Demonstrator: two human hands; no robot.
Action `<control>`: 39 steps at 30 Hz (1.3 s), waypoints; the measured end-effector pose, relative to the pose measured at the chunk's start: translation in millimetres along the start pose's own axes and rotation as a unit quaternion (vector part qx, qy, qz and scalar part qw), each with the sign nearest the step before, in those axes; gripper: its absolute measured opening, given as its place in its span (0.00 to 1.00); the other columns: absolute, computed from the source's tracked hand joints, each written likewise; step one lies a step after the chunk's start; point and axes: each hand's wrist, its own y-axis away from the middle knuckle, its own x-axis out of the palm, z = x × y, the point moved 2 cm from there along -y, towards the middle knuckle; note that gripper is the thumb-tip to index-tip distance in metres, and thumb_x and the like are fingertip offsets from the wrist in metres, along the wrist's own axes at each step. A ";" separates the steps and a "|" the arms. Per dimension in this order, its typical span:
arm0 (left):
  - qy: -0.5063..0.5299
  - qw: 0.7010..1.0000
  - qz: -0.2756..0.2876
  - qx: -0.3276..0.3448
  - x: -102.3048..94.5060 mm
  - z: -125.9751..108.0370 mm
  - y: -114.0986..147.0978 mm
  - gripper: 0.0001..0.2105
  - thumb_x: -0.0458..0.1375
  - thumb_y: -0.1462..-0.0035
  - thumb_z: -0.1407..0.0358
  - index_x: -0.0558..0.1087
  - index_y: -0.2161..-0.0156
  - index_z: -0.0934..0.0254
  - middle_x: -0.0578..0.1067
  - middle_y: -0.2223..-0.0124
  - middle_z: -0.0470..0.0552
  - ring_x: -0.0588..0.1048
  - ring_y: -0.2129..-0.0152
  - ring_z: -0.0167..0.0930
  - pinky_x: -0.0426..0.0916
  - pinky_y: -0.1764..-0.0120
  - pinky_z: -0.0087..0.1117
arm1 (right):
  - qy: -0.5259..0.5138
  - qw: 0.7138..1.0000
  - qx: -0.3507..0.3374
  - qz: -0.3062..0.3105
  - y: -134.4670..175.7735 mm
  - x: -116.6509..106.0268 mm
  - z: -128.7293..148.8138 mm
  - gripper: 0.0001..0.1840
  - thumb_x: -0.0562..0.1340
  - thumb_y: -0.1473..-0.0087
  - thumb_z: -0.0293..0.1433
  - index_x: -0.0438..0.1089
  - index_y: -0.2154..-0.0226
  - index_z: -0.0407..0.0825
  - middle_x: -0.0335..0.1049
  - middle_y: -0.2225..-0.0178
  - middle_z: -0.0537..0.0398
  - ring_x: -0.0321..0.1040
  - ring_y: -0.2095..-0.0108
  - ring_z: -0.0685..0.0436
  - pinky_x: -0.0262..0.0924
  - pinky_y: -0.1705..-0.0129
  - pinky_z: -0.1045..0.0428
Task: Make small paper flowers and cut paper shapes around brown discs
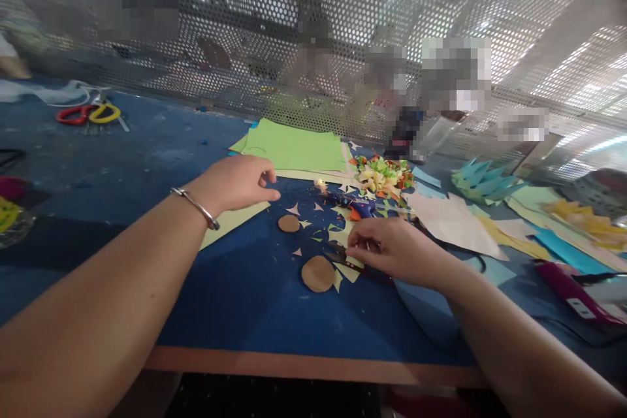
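Head view | left hand (249,184): thumb parted from loosely bent fingers, nothing held, beside green paper sheets (294,149) | right hand (379,245): fingers curled above paper scraps (347,272), grip cannot be told | smaller brown disc (289,223), larger brown disc (318,274): flat on blue table (245,317), between the forearms | paper-flower cluster (385,176): beyond right hand

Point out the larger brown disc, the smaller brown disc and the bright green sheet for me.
Larger brown disc (318,273): head view, middle of its upper face.
Smaller brown disc (289,223): head view, middle of its upper face.
Bright green sheet (294,150): head view, middle of its visible surface.
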 end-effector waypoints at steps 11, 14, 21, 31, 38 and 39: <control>0.062 0.982 0.110 0.139 20.1 -40.2 10.6 0.18 0.66 0.49 0.52 0.78 0.57 0.60 0.80 0.58 0.52 0.77 0.64 0.37 0.64 0.66 0.32 | 0.055 0.998 -0.017 0.029 3.2 14.9 5.6 0.03 0.63 0.42 0.31 0.71 0.68 0.50 0.70 0.70 0.58 0.62 0.73 0.50 0.46 0.71 0.52; 0.104 0.979 0.095 0.144 23.2 -45.4 8.9 0.14 0.65 0.46 0.54 0.78 0.58 0.59 0.81 0.61 0.50 0.78 0.67 0.34 0.66 0.67 0.31 | 0.057 0.998 -0.008 0.025 3.0 15.2 4.6 0.03 0.62 0.43 0.31 0.71 0.67 0.49 0.70 0.70 0.57 0.62 0.73 0.50 0.45 0.71 0.52; 0.030 0.993 -0.096 0.067 26.4 -28.8 -33.9 0.14 0.56 0.39 0.62 0.79 0.54 0.66 0.81 0.51 0.59 0.78 0.54 0.41 0.71 0.53 0.39 | 0.057 0.998 -0.022 0.014 3.0 15.7 5.0 0.02 0.61 0.44 0.29 0.70 0.68 0.49 0.70 0.69 0.56 0.62 0.72 0.49 0.46 0.70 0.52; -0.059 0.991 -0.084 0.088 36.2 -59.9 -122.4 0.28 0.57 0.40 0.52 0.74 0.40 0.68 0.79 0.45 0.62 0.76 0.47 0.44 0.69 0.49 0.37 | 0.051 0.998 -0.036 0.008 1.5 17.1 2.6 0.01 0.61 0.45 0.29 0.69 0.68 0.49 0.69 0.69 0.57 0.61 0.72 0.50 0.46 0.70 0.52; -0.113 0.987 -0.012 0.117 37.4 -78.6 -150.9 0.27 0.62 0.47 0.51 0.80 0.47 0.67 0.82 0.51 0.64 0.78 0.52 0.48 0.69 0.55 0.39 | 0.058 0.997 -0.045 0.004 0.6 17.2 2.2 0.02 0.60 0.44 0.30 0.68 0.69 0.49 0.68 0.70 0.57 0.60 0.72 0.49 0.47 0.69 0.51; -0.118 0.986 -0.009 0.118 36.8 -78.2 -152.2 0.26 0.62 0.47 0.52 0.81 0.48 0.67 0.82 0.52 0.64 0.78 0.53 0.48 0.69 0.54 0.39 | 0.058 0.997 -0.045 0.006 0.6 17.1 2.3 0.03 0.60 0.44 0.30 0.68 0.69 0.49 0.68 0.69 0.57 0.61 0.72 0.49 0.47 0.69 0.51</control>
